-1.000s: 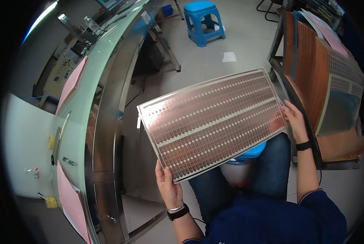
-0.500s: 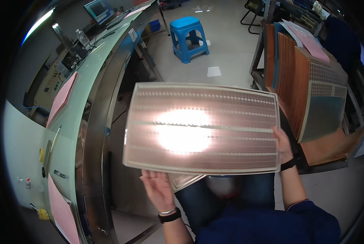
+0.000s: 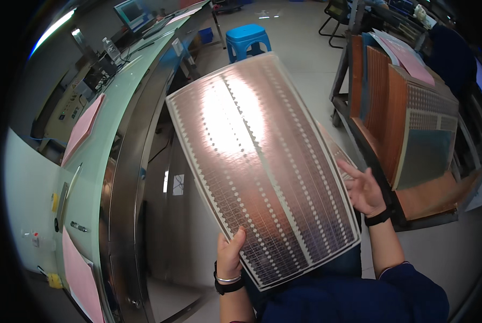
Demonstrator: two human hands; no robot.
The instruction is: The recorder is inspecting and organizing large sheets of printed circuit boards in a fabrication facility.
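A large copper-coloured circuit panel (image 3: 273, 177), with rows of pale dots and a light border, is held up tilted over my lap. Bright light glares off its upper part. My left hand (image 3: 230, 254) grips the panel's lower left edge, its thumb on the face and the other fingers hidden behind. Beside the right edge, my right hand (image 3: 366, 189) is open with fingers spread; whether a fingertip touches the panel I cannot tell. Part of a second panel (image 3: 335, 144) peeks out behind the right edge.
On the right, a rack (image 3: 359, 141) holds several upright copper-coloured panels (image 3: 378, 86) with pink and white papers (image 3: 407, 60) on top. A glass-topped bench (image 3: 90, 188) runs along the left, bearing pink sheets (image 3: 83, 129), a pen (image 3: 79, 228) and a monitor (image 3: 130, 13). A blue stool (image 3: 247, 39) stands ahead.
The panel has turned from lying crosswise to standing lengthwise and slanted. My left hand now grips its edge with the thumb on top, and my right hand has let go of the right edge.
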